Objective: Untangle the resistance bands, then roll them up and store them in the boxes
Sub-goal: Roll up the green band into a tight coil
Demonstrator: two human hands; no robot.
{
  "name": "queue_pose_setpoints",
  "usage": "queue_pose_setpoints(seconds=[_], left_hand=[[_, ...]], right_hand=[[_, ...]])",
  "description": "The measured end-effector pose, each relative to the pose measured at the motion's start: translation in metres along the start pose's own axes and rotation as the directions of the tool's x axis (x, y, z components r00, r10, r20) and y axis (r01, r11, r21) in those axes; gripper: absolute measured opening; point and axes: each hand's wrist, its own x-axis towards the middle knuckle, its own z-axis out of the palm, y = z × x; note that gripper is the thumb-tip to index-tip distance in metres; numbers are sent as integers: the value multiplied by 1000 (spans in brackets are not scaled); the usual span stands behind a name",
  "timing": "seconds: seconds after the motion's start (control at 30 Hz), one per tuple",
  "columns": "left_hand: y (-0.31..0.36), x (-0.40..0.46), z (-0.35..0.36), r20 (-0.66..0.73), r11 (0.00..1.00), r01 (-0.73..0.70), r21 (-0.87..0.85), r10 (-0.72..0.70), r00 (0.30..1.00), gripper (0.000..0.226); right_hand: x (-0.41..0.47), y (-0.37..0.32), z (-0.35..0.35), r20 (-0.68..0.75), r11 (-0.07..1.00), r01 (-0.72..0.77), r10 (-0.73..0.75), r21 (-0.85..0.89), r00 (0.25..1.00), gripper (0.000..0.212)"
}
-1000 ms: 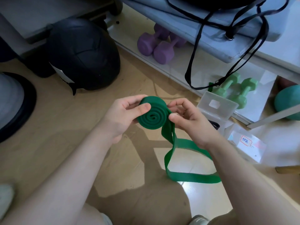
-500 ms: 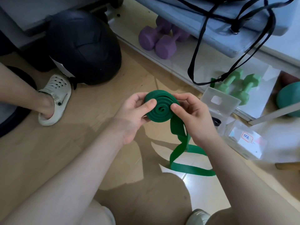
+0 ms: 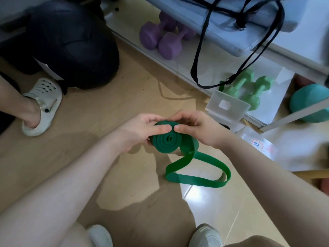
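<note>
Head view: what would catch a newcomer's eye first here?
The green resistance band, half rolled into a coil at centre frame, is gripped by the left hand and right hand, its loose tail looping onto the floor. Behind, purple dumbbells sit on a low shelf, with a clear box to the right.

floor (image 3: pixel 124 107) — tan wood | on it — green band's loose loop (image 3: pixel 194 177), clear box (image 3: pixel 227 107)

Purple dumbbells (image 3: pixel 161 37) and green dumbbells (image 3: pixel 246 90) lie on a low white shelf (image 3: pixel 199 56). A black helmet-like dome (image 3: pixel 71 41) sits beside someone's white clog (image 3: pixel 42 106).
</note>
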Motion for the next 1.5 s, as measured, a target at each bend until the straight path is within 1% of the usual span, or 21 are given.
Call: queue_pose_setpoints(seconds=[0.07, 0.13, 0.2, 0.23, 0.37, 0.5, 0.57, 0.67, 0.73, 0.77, 0.8, 0.87, 0.93, 1.0, 1.07, 1.13, 1.2, 1.33, 1.4, 1.47, 1.5], left_hand=[[0, 7, 2, -22, 995, 15, 101, -13, 1000, 31], [4, 18, 8, -45, 990, 11, 138, -5, 999, 29], [6, 30, 18, -38, 995, 10, 98, -7, 999, 22], [4, 37, 23, -27, 998, 11, 61, -9, 1000, 19], [-14, 63, 39, -17, 999, 20, -26, -21, 1000, 17], [-40, 85, 41, -54, 996, 30, -83, -34, 998, 21], [-52, 90, 38, -107, 992, 37, -123, -51, 993, 23], [-74, 94, 28, -245, 978, 47, -201, -97, 965, 27], [-94, 91, 19, -334, 965, 40, -258, -128, 934, 27], [-105, 88, 13, -378, 957, 30, -290, -143, 915, 22], [-115, 84, 8, -424, 944, 17, -329, -164, 891, 16], [-135, 76, -4, -510, 899, -14, -437, -235, 828, 12], [-154, 67, -16, -563, 844, -42, -535, -319, 763, 8], [-170, 59, -24, -575, 821, -42, -569, -361, 734, 13], [-184, 52, -27, -583, 830, -29, -556, -365, 726, 24], [-193, 50, -29, -603, 833, -37, -552, -369, 708, 30], [-199, 51, -31, -621, 832, -57, -551, -364, 695, 29], [-202, 55, -32, -619, 842, -42, -538, -361, 698, 43], [-201, 56, -31, -614, 846, -40, -531, -352, 706, 42], [-198, 56, -29, -606, 845, -52, -533, -338, 720, 39], [-196, 56, -29, -601, 845, -56, -532, -331, 727, 37]], right_hand=[[1, 7, -4, 33, 1000, -9, 8, 13, 999, 17], [0, 18, -9, -42, 993, -39, 44, 114, 998, 17], [-3, 34, -17, -131, 973, -54, 85, 226, 988, 18], [-4, 42, -21, -154, 969, -44, 84, 242, 985, 17], [-8, 81, -29, -125, 952, -16, 57, 307, 991, 17], [-9, 134, -20, -133, 919, -51, 111, 392, 985, 37], [-8, 161, -4, -159, 924, -85, 154, 372, 975, 43], [-1, 198, 25, -277, 935, -199, 282, 293, 918, 45], [4, 217, 41, -332, 951, -284, 307, 119, 892, 41], [6, 223, 49, -296, 951, -310, 294, -5, 909, 42], [6, 228, 57, -206, 941, -312, 282, -129, 937, 45], [5, 236, 75, 29, 883, -252, 286, -395, 958, 59], [2, 245, 93, 170, 731, -112, 300, -673, 939, 71], [1, 247, 109, 170, 602, -23, 261, -798, 950, 67], [11, 247, 117, 60, 537, -21, 132, -843, 989, 54], [29, 246, 116, -90, 526, -91, 29, -845, 996, 47], [51, 244, 106, -150, 556, -173, 86, -813, 985, 56], [91, 235, 91, -85, 628, -238, 264, -741, 961, 94], [104, 226, 98, -52, 571, -222, 299, -790, 953, 105], [109, 217, 111, -87, 499, -256, 337, -828, 937, 114], [109, 214, 118, -119, 485, -291, 355, -825, 927, 117]])
